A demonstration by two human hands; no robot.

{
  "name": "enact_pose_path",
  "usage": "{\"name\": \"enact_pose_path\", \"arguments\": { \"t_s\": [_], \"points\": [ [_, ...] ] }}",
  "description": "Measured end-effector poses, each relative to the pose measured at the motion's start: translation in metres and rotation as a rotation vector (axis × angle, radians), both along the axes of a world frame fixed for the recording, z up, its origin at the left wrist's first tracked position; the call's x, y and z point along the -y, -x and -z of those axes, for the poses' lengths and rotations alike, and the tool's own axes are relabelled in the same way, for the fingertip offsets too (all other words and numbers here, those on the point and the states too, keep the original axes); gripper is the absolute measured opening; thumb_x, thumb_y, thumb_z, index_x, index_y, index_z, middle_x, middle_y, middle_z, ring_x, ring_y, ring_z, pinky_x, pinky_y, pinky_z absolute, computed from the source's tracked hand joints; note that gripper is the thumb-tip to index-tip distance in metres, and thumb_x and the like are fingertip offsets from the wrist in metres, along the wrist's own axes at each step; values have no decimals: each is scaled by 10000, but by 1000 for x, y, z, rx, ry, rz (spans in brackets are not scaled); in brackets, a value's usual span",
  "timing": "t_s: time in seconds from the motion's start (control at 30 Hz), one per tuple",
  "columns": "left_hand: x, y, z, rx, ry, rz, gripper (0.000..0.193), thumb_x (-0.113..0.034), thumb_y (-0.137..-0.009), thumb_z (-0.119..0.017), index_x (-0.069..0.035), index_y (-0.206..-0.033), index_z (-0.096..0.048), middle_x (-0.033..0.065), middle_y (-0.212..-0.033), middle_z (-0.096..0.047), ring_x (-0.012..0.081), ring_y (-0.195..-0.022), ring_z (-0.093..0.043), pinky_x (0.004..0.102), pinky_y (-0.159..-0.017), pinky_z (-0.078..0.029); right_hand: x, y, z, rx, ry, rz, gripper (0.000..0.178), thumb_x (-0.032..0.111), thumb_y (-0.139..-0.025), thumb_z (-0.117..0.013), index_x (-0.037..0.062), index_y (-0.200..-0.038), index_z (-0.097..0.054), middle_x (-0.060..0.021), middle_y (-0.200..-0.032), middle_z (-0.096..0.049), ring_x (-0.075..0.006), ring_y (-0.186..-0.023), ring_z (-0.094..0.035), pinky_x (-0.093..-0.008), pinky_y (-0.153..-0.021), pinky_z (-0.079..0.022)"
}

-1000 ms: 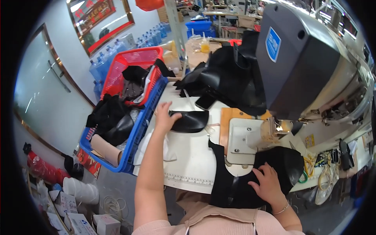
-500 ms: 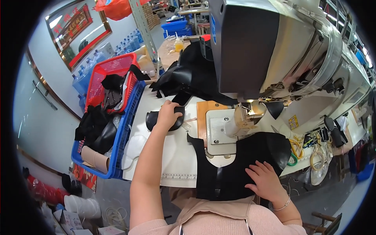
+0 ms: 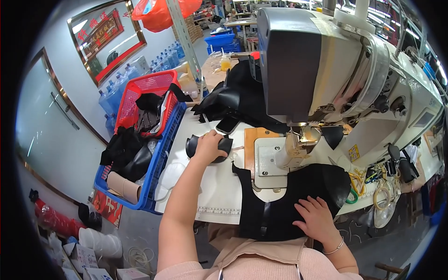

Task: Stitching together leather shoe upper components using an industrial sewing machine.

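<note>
At the left of the machine bed, my left hand [image 3: 208, 147] is closed over a curved black leather-like piece [image 3: 192, 146], whose ends show on both sides of the fingers. My right hand [image 3: 316, 215] lies with spread fingers on a large flat black cut piece [image 3: 294, 196] at the table's front edge. That piece has a U-shaped cutout beside the metal plate [image 3: 272, 163], a narrow shiny strip, and a smooth rounded panel at its right end. A sewing machine [image 3: 291, 65] stands over the table, its needle area [image 3: 303, 135] beyond the cutout.
A black phone [image 3: 227, 124] lies behind my left hand, near heaped black pieces [image 3: 233, 93]. Left stands a blue crate [image 3: 148, 200] with a red basket [image 3: 130, 105]. A white face mask [image 3: 171, 177] lies beside it. Scissors [image 3: 353, 196] and tape rolls [image 3: 381, 198] are at right.
The whole view has shifted slightly. My left hand has settled lower over the curved black piece, its thumb now nearer me. My right hand stays on the large black piece.
</note>
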State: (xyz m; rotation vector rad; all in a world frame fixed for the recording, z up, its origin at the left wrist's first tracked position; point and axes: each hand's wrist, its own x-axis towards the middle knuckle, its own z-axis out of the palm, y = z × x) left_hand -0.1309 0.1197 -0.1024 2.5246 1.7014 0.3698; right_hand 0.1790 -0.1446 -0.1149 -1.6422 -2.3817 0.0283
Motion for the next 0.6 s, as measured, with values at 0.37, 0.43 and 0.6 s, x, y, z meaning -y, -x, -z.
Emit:
{"name": "enact_pose_path", "arguments": {
  "t_s": [0.37, 0.43, 0.6],
  "points": [
    [2, 15, 36, 397, -218, 83, 214, -145, -668, -716, -92, -862, -645, 39, -1041, -615, 224, -1001, -556, 432, -980, -310, 1, 3, 0, 15, -8, -1, 485, 354, -693, -684, 99, -1092, -584, -87, -1156, -561, -302, -1091, -514, -441, -971, -341],
    [-2, 24, 26, 584, -169, 119, 128, -111, -679, -702, -61, -768, -626, 36, -900, -649, 226, -963, -573, 403, -957, -315, 1, 1, 2, 15, -10, -12, 484, 356, -697, -682, 99, -1095, -584, -88, -1158, -561, -300, -1093, -513, -444, -971, -341],
    [9, 43, -39, 1060, -187, 57, 115, -40, -738, -650, -35, -842, -601, 69, -840, -628, 191, -839, -586, 303, -815, -436, 0, -11, -12, -35, 59, -72, 493, 358, -716, -673, 94, -1120, -574, -95, -1154, -566, -292, -1093, -516, -442, -962, -354]
  ]
}}
